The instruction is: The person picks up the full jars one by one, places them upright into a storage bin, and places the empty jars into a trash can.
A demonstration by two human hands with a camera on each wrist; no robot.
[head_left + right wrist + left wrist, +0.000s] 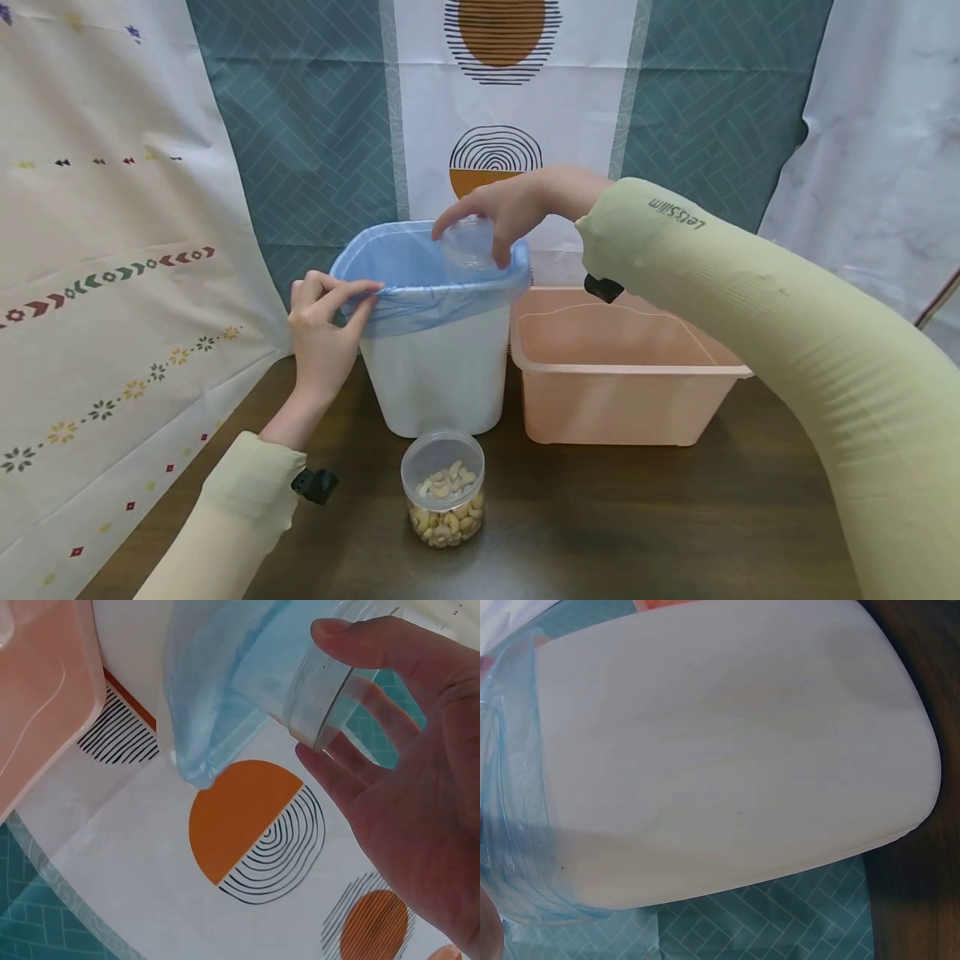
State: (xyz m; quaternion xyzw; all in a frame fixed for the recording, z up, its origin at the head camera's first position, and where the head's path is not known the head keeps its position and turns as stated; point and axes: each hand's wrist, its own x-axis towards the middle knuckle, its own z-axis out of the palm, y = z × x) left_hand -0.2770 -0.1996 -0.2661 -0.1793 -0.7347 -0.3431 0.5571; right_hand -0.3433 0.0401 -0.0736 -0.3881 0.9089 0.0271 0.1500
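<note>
My left hand point(324, 329) pinches the blue bin liner point(408, 310) at the near left rim of a white trash bin point(442, 375). Most of that hand is out of frame in the left wrist view, where the bin's white wall point(735, 750) fills the picture. Over the bin's opening, my right hand point(517, 204) grips a clear plastic jar point(468, 243) between thumb and fingers. Seen from the right wrist, the jar point(322, 690) is see-through and tilted, overlapping the blue liner point(214, 690). No contents show in it.
A round clear jar of cashews point(444, 492) stands on the dark wooden table point(600, 517) in front of the bin. To the bin's right sits a pink plastic tub point(607, 408). Patterned cloths point(315, 125) hang behind and at both sides.
</note>
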